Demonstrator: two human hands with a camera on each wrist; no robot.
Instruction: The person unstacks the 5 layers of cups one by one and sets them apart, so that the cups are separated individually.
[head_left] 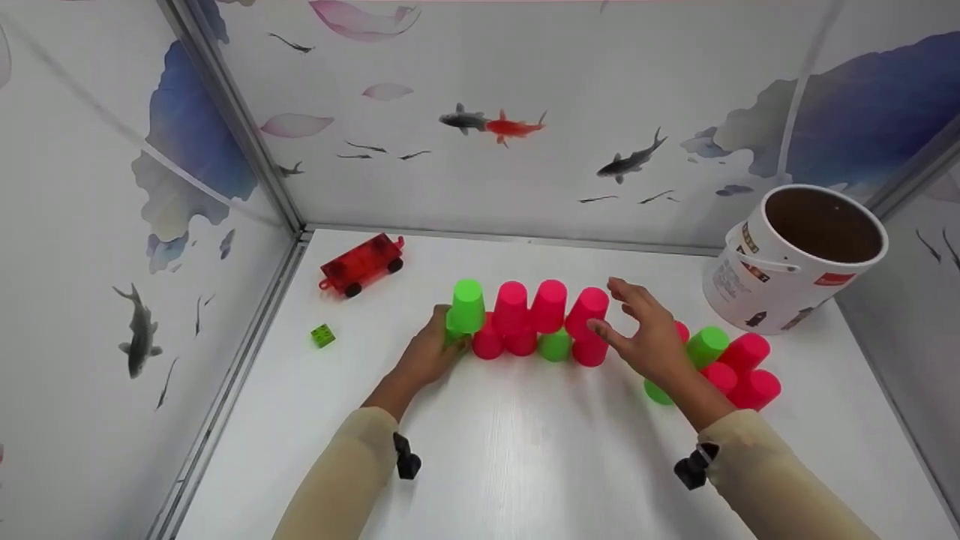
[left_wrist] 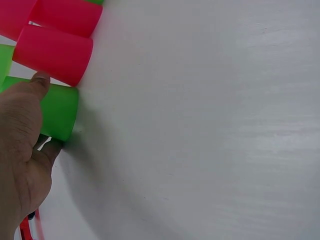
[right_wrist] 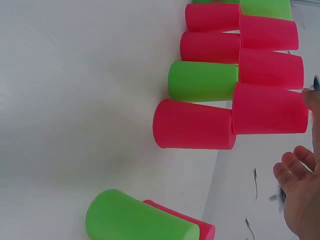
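Two tiers of upside-down plastic cups stand in the middle of the table. My left hand (head_left: 427,352) grips the green cup (left_wrist: 60,112) at the left end of the lower tier, thumb on one side and fingers on the other. Above it sits a lighter green cup (head_left: 469,306); pink cups (head_left: 511,306) continue the upper tier rightward. At the right end, my right hand (head_left: 649,337) is spread with nothing in it. Its thumb is right at the top of the last pink upper cup (right_wrist: 270,109), its fingers apart from the cups.
More pink and green cups (head_left: 707,346) stand in a cluster by the right forearm. A white bucket (head_left: 757,289) is at the back right. Toward the back left lie a red toy wagon (head_left: 364,264) and a small green block (head_left: 322,335). Printed walls edge the table.
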